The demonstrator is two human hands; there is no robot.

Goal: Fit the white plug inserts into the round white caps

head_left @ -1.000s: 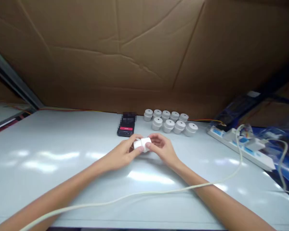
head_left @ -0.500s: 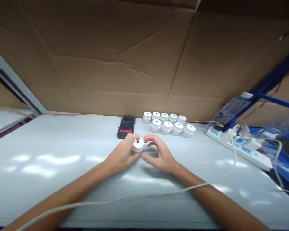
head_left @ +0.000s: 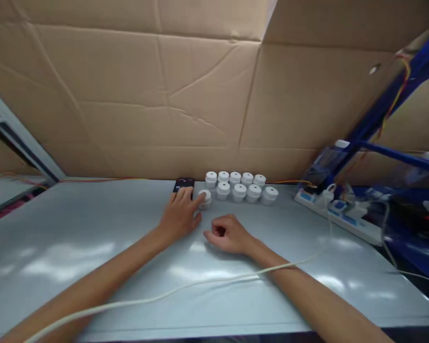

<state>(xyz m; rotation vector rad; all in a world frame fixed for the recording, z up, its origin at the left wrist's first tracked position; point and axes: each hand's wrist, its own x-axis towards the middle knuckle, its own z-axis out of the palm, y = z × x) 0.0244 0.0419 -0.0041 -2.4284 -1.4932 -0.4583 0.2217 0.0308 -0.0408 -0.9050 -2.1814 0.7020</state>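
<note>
My left hand [head_left: 180,214] is open. Its outstretched fingers cover the lower part of a black phone [head_left: 184,183], and one finger touches a small white round capped piece [head_left: 205,201] with a rounded lid. This piece stands upright beside the phone, close to the front row of similar white pieces [head_left: 239,193]. Those stand in two rows, most with a small dark hole in the top. Nearer to me, my right hand [head_left: 230,233] rests low over the table with its fingers curled in; nothing shows in it.
A white power strip [head_left: 343,219] with plugs lies at the right. Its pale cable [head_left: 207,282] crosses in front of both forearms. Behind the grey table [head_left: 136,267] rises a cardboard wall [head_left: 146,119]. A blue frame [head_left: 396,157] and a clear bottle [head_left: 321,164] are at the right.
The white piece has moved away from me, from between both hands to beside the front row. My left hand now reaches over the phone. My right hand has drawn back and curled up.
</note>
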